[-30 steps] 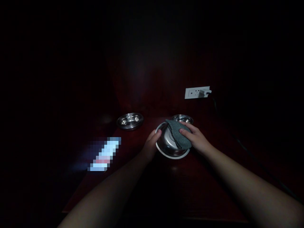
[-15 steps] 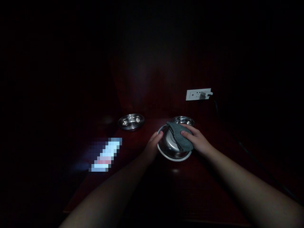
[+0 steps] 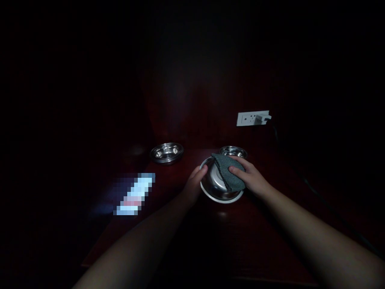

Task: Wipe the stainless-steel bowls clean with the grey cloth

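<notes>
Basically, left hand (image 3: pixel 193 185) braces bowl (image 3: pixel 213 184), right hand (image 3: pixel 252 176) presses cloth (image 3: pixel 232 171)

Far left: bright pixelated patch (image 3: pixel 135 194) on the dark red worktop (image 3: pixel 258 237), can't tell what it is. Next, stacked steel dishes (image 3: pixel 166 161), apart from the work. Then left hand, gripping the bowl's left rim, thumb over the edge. Bowl sits tilted between both hands; lifted or resting, can't tell. Left grip should be firm, since a slick rim could twist under pressure. Grey-green cloth covers the bowl's right part, edge folded. Right hand clamps cloth and bowl together, thumb on top, other fingers mostly hidden. Cloth probably works best flat under that thumb, pressed evenly; turning the bowl with the left likely beats stretching the right. Just behind, second bowl (image 3: pixel 233 149), partly covered: easy to knock, so small strokes. Far right, wall socket (image 3: pixel 248 119), well clear.
</notes>
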Tool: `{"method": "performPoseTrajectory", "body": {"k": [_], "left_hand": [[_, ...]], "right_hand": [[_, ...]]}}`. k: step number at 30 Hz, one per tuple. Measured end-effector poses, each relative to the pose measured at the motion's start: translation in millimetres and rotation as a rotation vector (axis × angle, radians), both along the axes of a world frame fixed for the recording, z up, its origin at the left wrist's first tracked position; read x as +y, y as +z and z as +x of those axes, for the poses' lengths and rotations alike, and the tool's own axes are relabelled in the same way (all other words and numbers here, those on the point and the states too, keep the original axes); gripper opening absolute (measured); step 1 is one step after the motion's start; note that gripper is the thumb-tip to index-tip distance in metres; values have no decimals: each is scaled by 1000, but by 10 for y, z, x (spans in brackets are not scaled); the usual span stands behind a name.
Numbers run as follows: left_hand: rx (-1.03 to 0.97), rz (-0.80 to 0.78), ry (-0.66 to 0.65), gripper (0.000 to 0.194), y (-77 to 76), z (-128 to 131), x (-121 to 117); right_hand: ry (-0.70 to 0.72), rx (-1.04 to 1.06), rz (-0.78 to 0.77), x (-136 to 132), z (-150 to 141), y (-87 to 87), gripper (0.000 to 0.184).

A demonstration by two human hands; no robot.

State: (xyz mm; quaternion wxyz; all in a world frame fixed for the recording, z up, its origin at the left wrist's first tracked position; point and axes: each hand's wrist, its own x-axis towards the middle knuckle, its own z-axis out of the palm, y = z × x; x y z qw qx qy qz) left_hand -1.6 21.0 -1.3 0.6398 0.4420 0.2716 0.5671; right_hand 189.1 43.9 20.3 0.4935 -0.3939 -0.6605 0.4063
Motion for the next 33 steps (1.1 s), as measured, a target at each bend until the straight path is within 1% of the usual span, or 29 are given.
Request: {"method": "performPoseTrajectory", "body": {"k": [3,6,8,12,14,17,23,28,33], "left_hand": [[55,-21,44,49,26,2,-31],[288,-28,188,55,65,-2,-83],[420,-6,257,63,100,-1,-123],[499,33,318,72,176,16,-186],[497,17,322,74,199,26,-194],[434,-23,281,76,200,30,-175],[338,-75,204,76,182,10,-133],[324,-87,195,73,185,11,-139],[272,-115,180,69,179,28,-134]], "right_hand": [[-22,0,-6,-27,-23,27,48],[-60,-9,11,-67,-53,49,51],[-98,-25,45,-99,-76,64,53],[-131,-50,138,-156,-116,99,52],[-127,-65,159,-171,-127,114,51],[-125,-90,166,-170,-127,119,49],[-98,-53,96,-136,-107,96,48],[-89,-33,55,-126,-98,92,48],[-100,-51,78,-114,-87,81,44]]}}
